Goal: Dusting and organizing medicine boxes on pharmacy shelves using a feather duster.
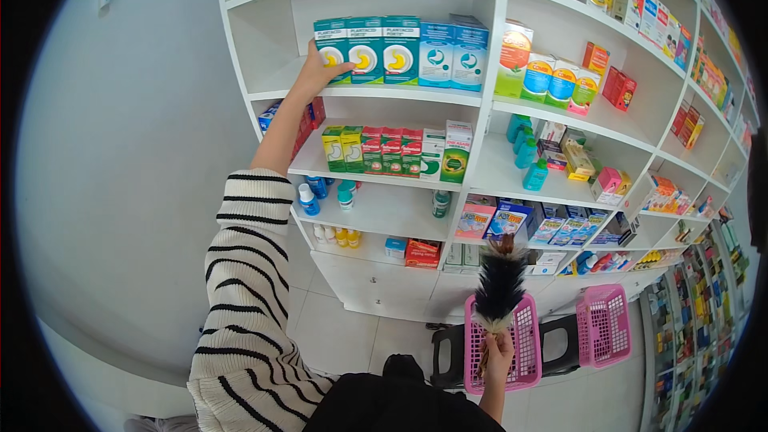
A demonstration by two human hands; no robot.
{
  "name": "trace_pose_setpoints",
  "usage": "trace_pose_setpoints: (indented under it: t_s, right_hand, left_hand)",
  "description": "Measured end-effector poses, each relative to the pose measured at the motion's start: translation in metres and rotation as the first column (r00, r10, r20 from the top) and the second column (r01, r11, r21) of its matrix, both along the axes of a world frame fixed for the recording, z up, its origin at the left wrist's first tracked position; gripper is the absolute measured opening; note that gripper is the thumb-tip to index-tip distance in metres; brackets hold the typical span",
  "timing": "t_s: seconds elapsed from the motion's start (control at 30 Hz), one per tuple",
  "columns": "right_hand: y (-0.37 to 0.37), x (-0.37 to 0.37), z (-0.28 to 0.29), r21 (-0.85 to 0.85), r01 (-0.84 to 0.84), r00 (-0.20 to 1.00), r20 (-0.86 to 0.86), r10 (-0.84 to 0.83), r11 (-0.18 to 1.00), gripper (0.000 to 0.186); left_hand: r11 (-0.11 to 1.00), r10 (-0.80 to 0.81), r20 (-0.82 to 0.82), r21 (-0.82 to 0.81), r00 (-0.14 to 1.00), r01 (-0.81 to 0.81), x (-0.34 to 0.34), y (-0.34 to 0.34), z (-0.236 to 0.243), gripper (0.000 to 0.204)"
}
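On the upper shelf (pixel 276 78), the left hand (pixel 318 74) spans the end teal box (pixel 332 38), whether clamped I can't tell, its touch best kept light, while the right hand (pixel 499 352) clamps the feather duster (pixel 501 286).

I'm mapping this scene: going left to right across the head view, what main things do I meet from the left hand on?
Left hand, rightmost teal box, light blue boxes, black feather duster, right pink basket.
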State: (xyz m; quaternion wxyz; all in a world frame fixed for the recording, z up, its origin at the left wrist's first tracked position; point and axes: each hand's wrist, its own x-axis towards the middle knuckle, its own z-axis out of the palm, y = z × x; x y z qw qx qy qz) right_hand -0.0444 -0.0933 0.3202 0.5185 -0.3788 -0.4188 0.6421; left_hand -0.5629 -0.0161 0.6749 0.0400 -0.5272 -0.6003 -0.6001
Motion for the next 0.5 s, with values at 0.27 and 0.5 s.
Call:
trace_pose_setpoints:
  t_s: [0.27, 0.5]
  right_hand:
    - [0.013, 0.089, -0.009, -0.028, 0.138, 0.972, 0.196, -0.130, 0.990, 0.007]
    - [0.030, 0.181, -0.017, -0.179, 0.251, 0.929, 0.321, -0.185, 0.951, 0.020]
  left_hand:
    - [0.761, 0.499, -0.089, 0.522, 0.862, -0.386, 0.053, -0.003, -0.059, 0.066]
    - [0.944, -0.137, 0.057, -0.295, 0.989, 0.148, 0.293, -0.015, -0.402, 0.034]
